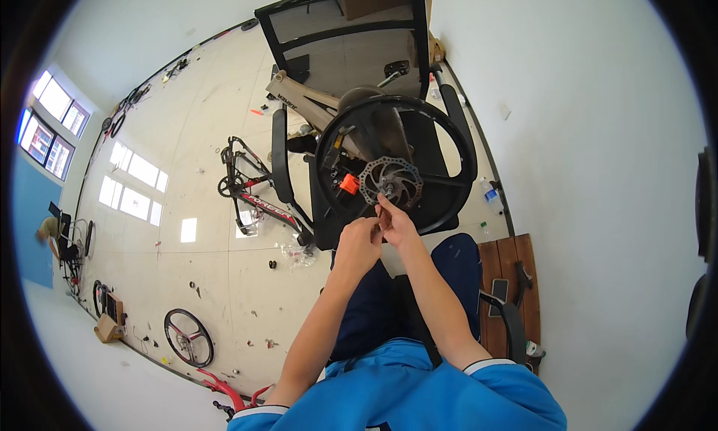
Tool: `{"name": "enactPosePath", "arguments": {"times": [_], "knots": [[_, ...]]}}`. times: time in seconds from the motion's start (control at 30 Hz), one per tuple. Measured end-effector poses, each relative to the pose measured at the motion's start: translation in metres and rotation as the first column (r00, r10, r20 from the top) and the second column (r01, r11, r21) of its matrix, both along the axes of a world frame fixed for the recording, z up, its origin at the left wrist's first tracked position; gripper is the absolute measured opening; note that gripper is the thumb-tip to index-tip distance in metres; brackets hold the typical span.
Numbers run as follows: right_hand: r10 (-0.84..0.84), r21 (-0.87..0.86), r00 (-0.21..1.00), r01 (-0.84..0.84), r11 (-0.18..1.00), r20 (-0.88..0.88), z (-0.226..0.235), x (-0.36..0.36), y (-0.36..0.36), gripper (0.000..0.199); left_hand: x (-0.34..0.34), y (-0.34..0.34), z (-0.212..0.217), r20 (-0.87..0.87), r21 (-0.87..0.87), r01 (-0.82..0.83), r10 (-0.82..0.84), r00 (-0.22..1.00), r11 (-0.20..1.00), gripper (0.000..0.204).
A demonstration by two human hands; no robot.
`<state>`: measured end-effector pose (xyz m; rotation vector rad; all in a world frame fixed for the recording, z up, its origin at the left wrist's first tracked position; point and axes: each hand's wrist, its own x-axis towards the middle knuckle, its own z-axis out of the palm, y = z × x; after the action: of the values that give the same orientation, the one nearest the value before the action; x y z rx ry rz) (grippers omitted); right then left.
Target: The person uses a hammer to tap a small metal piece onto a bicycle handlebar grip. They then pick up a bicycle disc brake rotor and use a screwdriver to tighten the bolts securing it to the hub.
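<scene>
A black bicycle wheel (465, 158) lies flat across the seat of an office chair (279, 151) in front of me. On its hub sits a silver brake disc (401, 178), with the axle end sticking up at its middle. My left hand (358, 245) and my right hand (397, 224) meet just below the near edge of the disc. Both are closed, fingertips together, around something too small to make out. The right index finger points up toward the axle. Left of the disc, an orange plastic piece (349, 183) and dark small parts show between the spokes.
A beige bicycle frame (310, 102) leans on the chair behind the wheel. Left on the floor lie a black-and-red frame (262, 204) and another wheel (188, 337). A phone (499, 290) rests on a wooden surface at right. A person (49, 233) is far left.
</scene>
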<state>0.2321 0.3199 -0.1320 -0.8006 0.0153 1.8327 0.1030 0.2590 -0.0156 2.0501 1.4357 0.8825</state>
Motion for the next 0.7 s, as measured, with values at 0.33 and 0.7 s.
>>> {"name": "enactPosePath", "arguments": {"times": [0.33, 0.7], "knots": [[-0.014, 0.127, 0.978, 0.041, 0.991, -0.209, 0.007, 0.0, -0.013, 0.018, 0.0, 0.002, -0.017, 0.526, -0.568, -0.057, 0.415, 0.742, 0.821, 0.025], [-0.033, 0.035, 0.993, 0.037, 0.999, -0.113, -0.002, -0.007, -0.005, 0.013, 0.0, -0.003, -0.012, 0.114, -0.042, -0.139, 0.143, 0.983, 0.989, 0.028]]}}
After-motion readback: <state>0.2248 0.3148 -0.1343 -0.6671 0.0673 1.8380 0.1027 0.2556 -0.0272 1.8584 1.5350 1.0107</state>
